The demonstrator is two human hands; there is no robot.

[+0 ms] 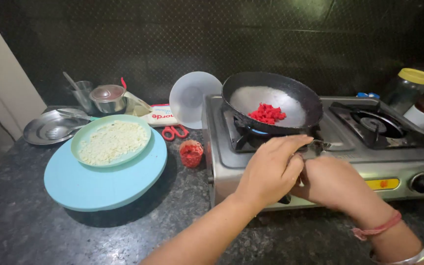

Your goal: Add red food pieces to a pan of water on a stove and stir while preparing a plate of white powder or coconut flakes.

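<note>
Both hands are bunched together right at the front edge of the gas stove (330, 162), just below the black pan (271, 100). The left hand (271, 169) has its fingers (290, 143) curled and pressed together over something small and metallic (318, 145), and the right hand (334, 184) is tucked in against it from the other side; can't really tell what that little metal thing is or how the right fingers sit, they're mostly hidden. It pokes out to the right, long axis roughly along the stove's front edge. The pan sits on the left burner, tilted a bit toward the camera, with a pile of red chunks (267, 114) on a whitish patch in the middle. Off to the left on the dark table (35, 225) there's a green plate of white crumbled stuff (111, 141) sitting on a round light blue board (105, 184), with a small red cup (191, 153) and red scissors (174, 132) near the stove.
</note>
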